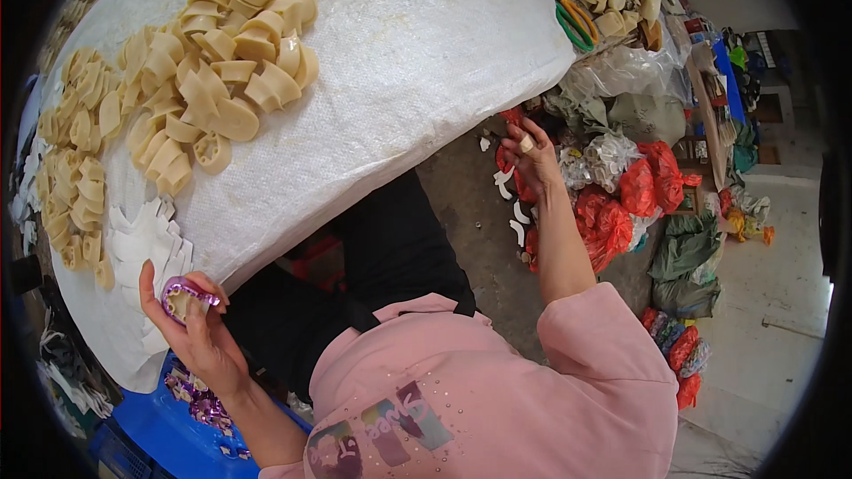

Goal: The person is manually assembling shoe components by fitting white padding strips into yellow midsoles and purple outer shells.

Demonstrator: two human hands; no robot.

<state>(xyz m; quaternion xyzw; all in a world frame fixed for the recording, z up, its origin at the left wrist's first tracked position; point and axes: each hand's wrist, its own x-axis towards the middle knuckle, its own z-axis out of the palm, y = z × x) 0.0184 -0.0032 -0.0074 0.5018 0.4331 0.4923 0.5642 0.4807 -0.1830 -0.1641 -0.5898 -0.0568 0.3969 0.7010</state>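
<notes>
My left hand (204, 337) is closed around a shiny purple-covered shoe heel (184, 299), held just off the table's near left edge. Its cream inner face shows between my thumb and fingers. Out to the right, past the table edge, my right hand (535, 160) hangs over the floor with its fingers loosely apart and nothing visible in them. A pale wrap circles one of its fingers. Bare beige shoe heels (232, 118) lie heaped across the table's left side. Near my left hand, white curved strips (146, 235) are piled on the white table cover (390, 80).
Below my left forearm, a blue tray (146, 417) holds purple pieces (204, 408). White curved scraps (518, 213) litter the floor beneath my right hand, beside red plastic bags (603, 222). Green-handled scissors (572, 31) lie at the table's right corner. Dark green bags (688, 253) stand farther right.
</notes>
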